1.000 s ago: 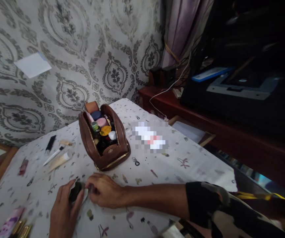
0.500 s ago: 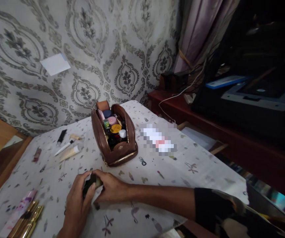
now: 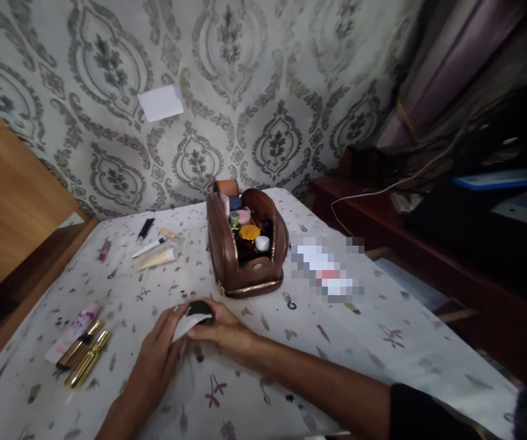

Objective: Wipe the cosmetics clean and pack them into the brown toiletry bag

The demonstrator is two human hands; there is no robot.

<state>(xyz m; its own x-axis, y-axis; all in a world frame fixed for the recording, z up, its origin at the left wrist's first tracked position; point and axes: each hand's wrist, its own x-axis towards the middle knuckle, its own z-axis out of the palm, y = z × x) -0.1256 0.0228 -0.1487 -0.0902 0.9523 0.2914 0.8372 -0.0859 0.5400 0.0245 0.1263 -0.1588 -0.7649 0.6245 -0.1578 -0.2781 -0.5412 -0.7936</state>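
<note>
Close together over the near part of the table, my left hand (image 3: 160,342) and my right hand (image 3: 226,330) are closed around a small dark green object (image 3: 199,307) with a rounded top. A thin white sheet (image 3: 188,325), perhaps paper or a wipe, lies against it between my fingers. Its kind is unclear because my fingers cover most of it. Just beyond my hands stands an unzipped brown toiletry bag (image 3: 245,284). Inside it are several bottles and jars, among them a yellow-orange lid (image 3: 249,233) and a white cap (image 3: 262,243).
On the left lie gold tubes (image 3: 88,360), a pink-and-white tube (image 3: 80,327), a cream tube (image 3: 157,259), a white pen-like stick (image 3: 148,247) and a black tube (image 3: 146,228). A blurred-out white item (image 3: 327,269) is right of the bag. A dark red desk (image 3: 359,208) borders the table.
The camera view has turned left, so everything appears shifted right. In my hands the object has turned, and the white sheet now shows plainly across its front.
</note>
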